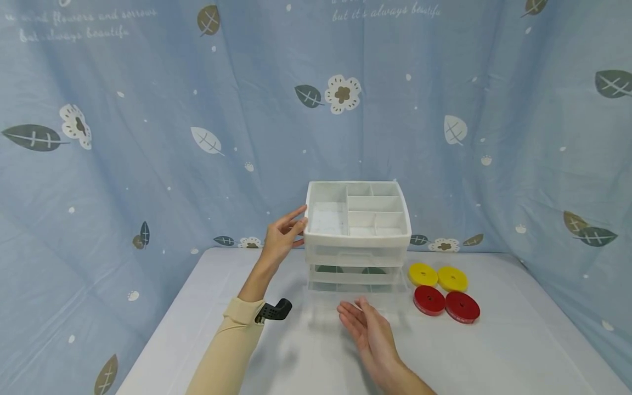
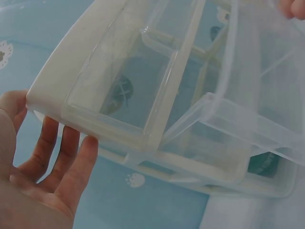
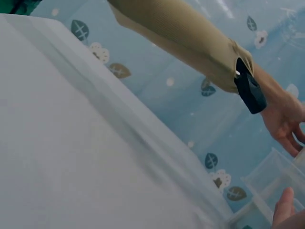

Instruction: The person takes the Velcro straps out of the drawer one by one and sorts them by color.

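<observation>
A white drawer organizer with a divided top tray stands at the back of the table. My left hand grips its upper left side; in the left wrist view the fingertips lie along the edge. A clear lower drawer sticks out of the front. My right hand is before this drawer, fingers extended, palm turned left, holding nothing. Whether its fingertips touch the drawer cannot be told. In the right wrist view only part of that hand shows, at the lower right.
Right of the organizer lie two yellow ribbon rolls and two red ribbon rolls, flat on the white table. A blue patterned curtain hangs directly behind the table.
</observation>
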A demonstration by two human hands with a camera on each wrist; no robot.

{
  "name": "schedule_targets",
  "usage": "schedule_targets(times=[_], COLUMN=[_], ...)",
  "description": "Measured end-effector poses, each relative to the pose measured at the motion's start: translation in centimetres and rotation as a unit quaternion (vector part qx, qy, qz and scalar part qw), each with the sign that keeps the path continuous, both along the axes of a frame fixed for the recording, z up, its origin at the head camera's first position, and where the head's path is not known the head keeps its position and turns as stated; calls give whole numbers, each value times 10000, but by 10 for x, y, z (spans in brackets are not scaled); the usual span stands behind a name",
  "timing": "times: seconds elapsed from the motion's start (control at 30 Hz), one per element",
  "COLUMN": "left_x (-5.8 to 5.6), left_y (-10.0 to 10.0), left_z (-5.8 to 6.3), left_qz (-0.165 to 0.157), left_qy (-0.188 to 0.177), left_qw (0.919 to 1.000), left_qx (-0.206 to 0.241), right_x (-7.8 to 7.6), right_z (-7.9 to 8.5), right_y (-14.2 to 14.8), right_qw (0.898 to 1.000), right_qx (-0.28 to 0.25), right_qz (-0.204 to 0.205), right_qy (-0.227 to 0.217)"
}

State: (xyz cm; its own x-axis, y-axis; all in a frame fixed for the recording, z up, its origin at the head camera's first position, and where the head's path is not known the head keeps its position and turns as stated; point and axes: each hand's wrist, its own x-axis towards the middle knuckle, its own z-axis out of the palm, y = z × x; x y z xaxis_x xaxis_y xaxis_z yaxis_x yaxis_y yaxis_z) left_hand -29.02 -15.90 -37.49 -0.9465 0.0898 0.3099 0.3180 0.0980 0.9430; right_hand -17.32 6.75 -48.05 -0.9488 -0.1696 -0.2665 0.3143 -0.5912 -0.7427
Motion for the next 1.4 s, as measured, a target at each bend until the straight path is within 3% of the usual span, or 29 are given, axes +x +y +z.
schedule_targets(times=[0.17, 0.3, 0.87, 1.4], left_x=[12, 16, 15, 13], left_y=[2, 3, 4, 4], left_z=[13, 16, 15, 15], left_qz=[-36, -33, 30, -20], left_qy=[70, 84, -45, 19], left_qw=[9999, 9999, 10000, 10000], left_qx=[-102, -110, -83, -40], right_x=[-14, -26, -65, -70], right_z=[1, 1, 5, 2], right_y=[-4, -6, -10, -10], right_qw=[9997, 9995, 9984, 9984], right_qx=[-137, -145, -201, -139], right_qz=[-135, -205, -425, -424], right_qy=[156, 198, 305, 341])
